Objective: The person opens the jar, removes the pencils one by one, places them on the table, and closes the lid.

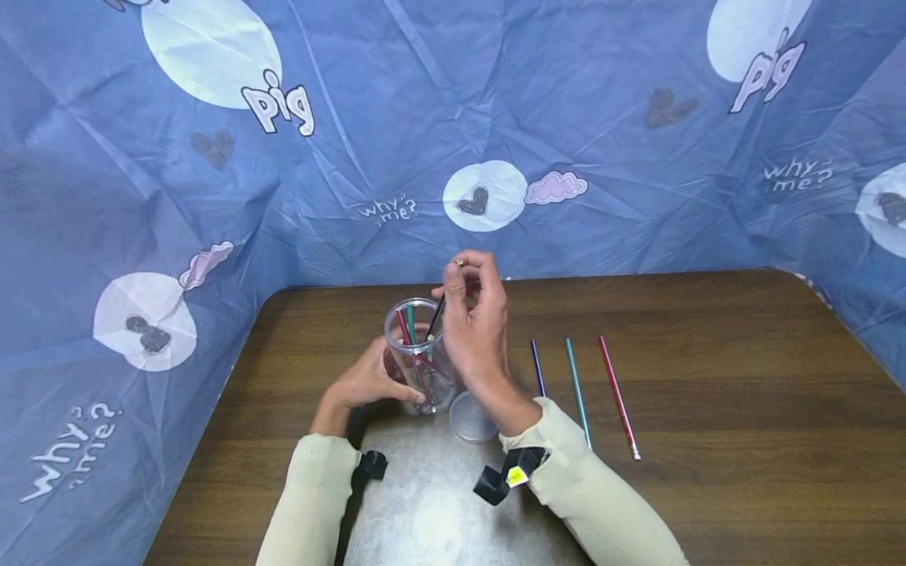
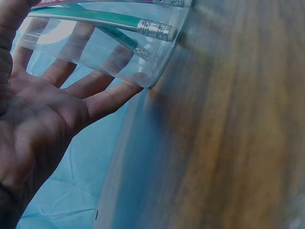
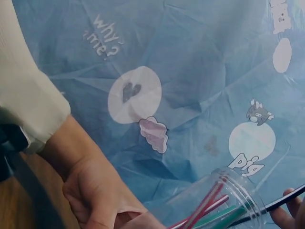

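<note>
A clear plastic jar (image 1: 442, 387) stands tilted on the table, gripped round its side by my left hand (image 1: 371, 376). Inside it lean red pencils (image 3: 206, 209) and green pencils (image 2: 95, 18), with metal-banded eraser ends at the jar's bottom in the left wrist view. My right hand (image 1: 480, 326) pinches a black pencil (image 1: 437, 314) by its upper end, and the pencil's lower part is in the jar's mouth. Only the fingertips of that hand show at the right edge of the right wrist view. A round clear lid (image 1: 473, 418) lies beside the jar, partly behind the right forearm.
To the right of my right hand lie a blue pencil (image 1: 538, 366), a teal pencil (image 1: 576, 385) and a red pencil (image 1: 618, 393), roughly side by side on the wooden table (image 1: 743, 393). A blue printed cloth (image 1: 396, 118) hangs behind the table.
</note>
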### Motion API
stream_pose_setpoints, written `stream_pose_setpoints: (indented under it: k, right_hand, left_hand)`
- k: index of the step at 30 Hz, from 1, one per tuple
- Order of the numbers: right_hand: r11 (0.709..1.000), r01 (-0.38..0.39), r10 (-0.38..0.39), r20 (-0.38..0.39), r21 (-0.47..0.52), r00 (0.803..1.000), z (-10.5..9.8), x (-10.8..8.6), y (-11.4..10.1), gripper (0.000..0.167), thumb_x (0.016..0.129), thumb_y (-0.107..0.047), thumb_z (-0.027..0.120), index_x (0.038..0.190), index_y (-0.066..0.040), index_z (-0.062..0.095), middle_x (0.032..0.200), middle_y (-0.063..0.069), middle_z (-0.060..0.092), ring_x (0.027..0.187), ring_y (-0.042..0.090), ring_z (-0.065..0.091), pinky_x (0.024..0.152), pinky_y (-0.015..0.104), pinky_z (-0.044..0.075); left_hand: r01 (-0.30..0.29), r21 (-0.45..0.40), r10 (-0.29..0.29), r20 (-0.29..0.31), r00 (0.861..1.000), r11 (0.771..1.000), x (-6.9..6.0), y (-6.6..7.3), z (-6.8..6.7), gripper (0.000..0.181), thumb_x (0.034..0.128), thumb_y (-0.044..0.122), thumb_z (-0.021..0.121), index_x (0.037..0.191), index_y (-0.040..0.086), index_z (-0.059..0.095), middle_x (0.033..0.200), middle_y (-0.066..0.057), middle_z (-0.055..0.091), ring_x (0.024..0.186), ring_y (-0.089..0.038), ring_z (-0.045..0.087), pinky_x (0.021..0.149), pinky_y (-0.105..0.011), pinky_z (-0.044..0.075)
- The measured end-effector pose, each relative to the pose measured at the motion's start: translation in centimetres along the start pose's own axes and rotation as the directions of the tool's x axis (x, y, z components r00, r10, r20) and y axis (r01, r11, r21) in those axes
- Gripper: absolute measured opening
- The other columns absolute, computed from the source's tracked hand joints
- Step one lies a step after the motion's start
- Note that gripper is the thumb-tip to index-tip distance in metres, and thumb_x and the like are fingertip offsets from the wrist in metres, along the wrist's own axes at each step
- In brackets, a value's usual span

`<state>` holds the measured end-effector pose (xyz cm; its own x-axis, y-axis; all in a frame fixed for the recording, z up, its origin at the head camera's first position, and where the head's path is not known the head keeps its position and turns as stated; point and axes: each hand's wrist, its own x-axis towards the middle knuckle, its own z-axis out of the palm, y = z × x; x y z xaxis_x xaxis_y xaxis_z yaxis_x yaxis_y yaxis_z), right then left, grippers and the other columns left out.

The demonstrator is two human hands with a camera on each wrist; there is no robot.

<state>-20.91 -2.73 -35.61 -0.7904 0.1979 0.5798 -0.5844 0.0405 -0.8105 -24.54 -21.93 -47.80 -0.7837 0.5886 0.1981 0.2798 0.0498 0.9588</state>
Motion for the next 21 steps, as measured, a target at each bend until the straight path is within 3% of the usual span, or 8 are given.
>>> stream_pose_setpoints:
  k: [8,18,21]
  right_hand:
    - [1.0,0.006,-0.006,0.006,0.009,1.0,0.03,0.44,0.63,0.016,0.104,-0.017,0.052,0.109,-0.001,0.051,0.085,0.011,0.058,0.07,0.025,0.067,0.062,0.038,0.057]
    - [1.0,0.005,-0.005,0.008,-0.022,1.0,0.48,0.86,0.8,0.019,0.105,-0.023,0.051,0.107,-0.005,0.046,0.082,0.011,0.058,0.066,0.021,0.067,0.054,0.03,0.053]
    - [1.0,0.019,-0.019,0.003,-0.006,1.0,0.54,1.01,0.83,0.023,0.105,-0.027,0.051,0.107,-0.005,0.043,0.08,0.009,0.056,0.065,0.026,0.066,0.053,0.029,0.051]
  left_hand:
    - [0.002,0.005,-0.002,-0.006,1.0,1.0,-0.02,-0.13,-0.01,0.097,0.061,-0.01,0.088,0.145,0.002,0.041,0.129,-0.025,0.06,0.115,-0.029,0.062,0.103,-0.044,0.048]
    - [-0.003,-0.005,0.003,-0.004,1.0,1.0,-0.22,0.06,-0.04,0.096,0.0613,-0.011,0.088,0.145,0.0,0.041,0.132,-0.024,0.059,0.119,-0.033,0.059,0.104,-0.039,0.047]
    - [-0.014,-0.013,0.014,0.0,1.0,1.0,-0.19,0.06,0.01,0.096,0.0624,-0.011,0.087,0.145,0.001,0.041,0.134,-0.024,0.057,0.119,-0.033,0.058,0.104,-0.039,0.047]
